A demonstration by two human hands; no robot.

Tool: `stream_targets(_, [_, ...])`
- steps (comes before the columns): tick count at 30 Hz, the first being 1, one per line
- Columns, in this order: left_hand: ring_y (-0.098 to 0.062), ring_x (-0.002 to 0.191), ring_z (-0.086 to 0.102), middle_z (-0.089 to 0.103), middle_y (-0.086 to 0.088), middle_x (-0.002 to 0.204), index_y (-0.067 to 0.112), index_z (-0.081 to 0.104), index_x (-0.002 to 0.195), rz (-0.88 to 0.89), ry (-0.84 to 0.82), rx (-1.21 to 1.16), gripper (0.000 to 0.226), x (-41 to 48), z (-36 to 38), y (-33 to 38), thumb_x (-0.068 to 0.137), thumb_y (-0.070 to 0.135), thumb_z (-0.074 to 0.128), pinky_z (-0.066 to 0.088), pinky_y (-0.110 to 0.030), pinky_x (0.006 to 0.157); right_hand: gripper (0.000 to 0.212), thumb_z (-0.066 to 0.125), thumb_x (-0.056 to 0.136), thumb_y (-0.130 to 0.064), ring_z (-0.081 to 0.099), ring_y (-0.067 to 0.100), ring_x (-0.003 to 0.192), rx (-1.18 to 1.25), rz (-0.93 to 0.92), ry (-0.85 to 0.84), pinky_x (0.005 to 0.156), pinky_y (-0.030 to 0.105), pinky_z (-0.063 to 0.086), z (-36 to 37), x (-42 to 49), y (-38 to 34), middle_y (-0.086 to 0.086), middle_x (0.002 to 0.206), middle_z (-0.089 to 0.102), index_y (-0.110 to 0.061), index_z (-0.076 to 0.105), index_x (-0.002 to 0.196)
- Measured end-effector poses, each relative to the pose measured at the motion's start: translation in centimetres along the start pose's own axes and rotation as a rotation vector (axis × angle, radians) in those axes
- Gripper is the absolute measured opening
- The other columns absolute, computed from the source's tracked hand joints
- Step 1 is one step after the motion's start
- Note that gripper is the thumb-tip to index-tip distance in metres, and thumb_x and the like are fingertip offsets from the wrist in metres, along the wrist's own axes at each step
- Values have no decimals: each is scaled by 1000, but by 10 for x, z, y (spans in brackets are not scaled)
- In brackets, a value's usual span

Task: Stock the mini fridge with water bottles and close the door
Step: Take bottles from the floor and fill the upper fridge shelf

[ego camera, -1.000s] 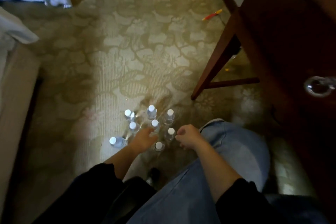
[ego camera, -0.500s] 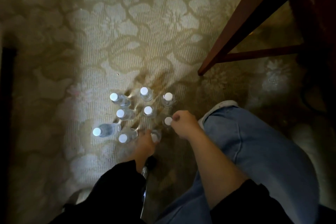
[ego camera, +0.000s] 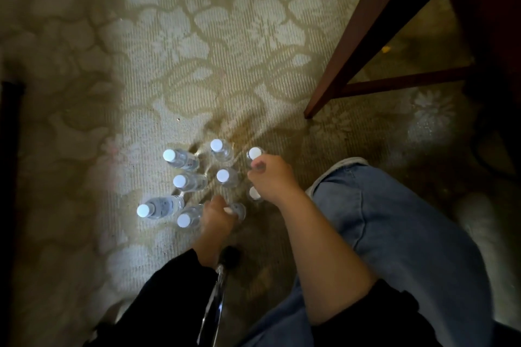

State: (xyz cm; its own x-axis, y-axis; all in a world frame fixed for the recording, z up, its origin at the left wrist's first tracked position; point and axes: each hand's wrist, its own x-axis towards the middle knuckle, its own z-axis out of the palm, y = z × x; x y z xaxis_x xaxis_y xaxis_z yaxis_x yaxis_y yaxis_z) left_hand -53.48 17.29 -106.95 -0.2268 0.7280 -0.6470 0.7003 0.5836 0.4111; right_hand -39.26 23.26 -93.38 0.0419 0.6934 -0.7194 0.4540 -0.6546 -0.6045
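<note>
Nine bottles [ego camera: 222, 175], perhaps, on floral carpet [ego camera: 197, 36] beside wooden leg [ego camera: 363, 45].

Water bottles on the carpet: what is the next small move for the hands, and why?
Probably lift both held bottles straight up. The right hand curls round the neck of the far right bottle, and the left hand seems to grip the near bottle. Other bottles stand close around, so a sideways pull could topple them.
</note>
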Motion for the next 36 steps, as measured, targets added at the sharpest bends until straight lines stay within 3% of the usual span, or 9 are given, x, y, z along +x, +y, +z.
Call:
stream_targets(4, [-20,79,57,57,-3,85,16,49,87,192,-46,58,25,-19,-39,18,74,11,70,45,-30,66,21,51,93,-12,57,28,108,-11,-50,-47,91,39,49,-8,-25,-1,10,114,58,-9,60,111])
stream_targets(10, [-21,73,58,59,-5,81,18,50,80,543,-6,95,21,-69,-105,43,75,11,69,47,-28,63,19,52,93,-11,57,23,98,44,-89,-18,75,29,46,-24,-80,4,8,104,60,-12,60,110])
stream_targets(14, [-17,83,54,57,-1,91,18,55,87,667,6,106,22,-116,-151,68,74,14,72,43,-20,65,14,53,91,-11,60,27,100,89,-129,68,84,37,50,-30,-119,1,9,101,61,-15,59,103])
stream_targets(20, [-16,78,55,61,0,86,18,59,81,947,15,176,17,-186,-217,116,71,15,72,44,-28,65,36,60,89,-16,58,20,106,28,-280,100,85,29,48,-39,-181,-21,7,117,59,-13,54,124])
stream_targets(26, [-15,81,56,60,-3,89,13,64,88,1234,47,134,18,-274,-265,162,71,8,67,44,-30,70,60,70,81,-24,48,15,124,-3,-524,215,100,38,46,-49,-248,-40,-3,132,52,-25,45,135])
stream_targets(29, [-6,76,54,61,0,86,10,64,89,1394,64,95,17,-318,-283,182,73,5,66,41,-19,65,65,72,78,-29,44,1,127,83,-680,299,102,22,39,-57,-286,-47,-13,135,50,-35,41,135])
stream_targets(31, [-3,66,54,61,5,78,10,64,89,1481,38,73,16,-343,-293,197,75,3,66,38,-14,56,65,71,81,-18,47,-14,117,121,-769,344,90,5,38,-64,-316,-54,-26,126,50,-48,37,128])
stream_targets(33, [-7,56,54,61,9,74,14,65,92,1517,-8,50,17,-362,-300,214,77,8,69,39,-18,54,70,70,81,-12,52,-8,113,123,-828,406,84,4,41,-73,-340,-57,-25,122,49,-44,31,130])
stream_targets(36, [-2,64,56,61,13,80,20,64,94,1585,-102,16,19,-388,-303,242,77,13,70,42,-18,61,71,69,82,-11,49,-10,114,125,-890,522,89,8,41,-90,-368,-56,-20,125,47,-38,28,133])
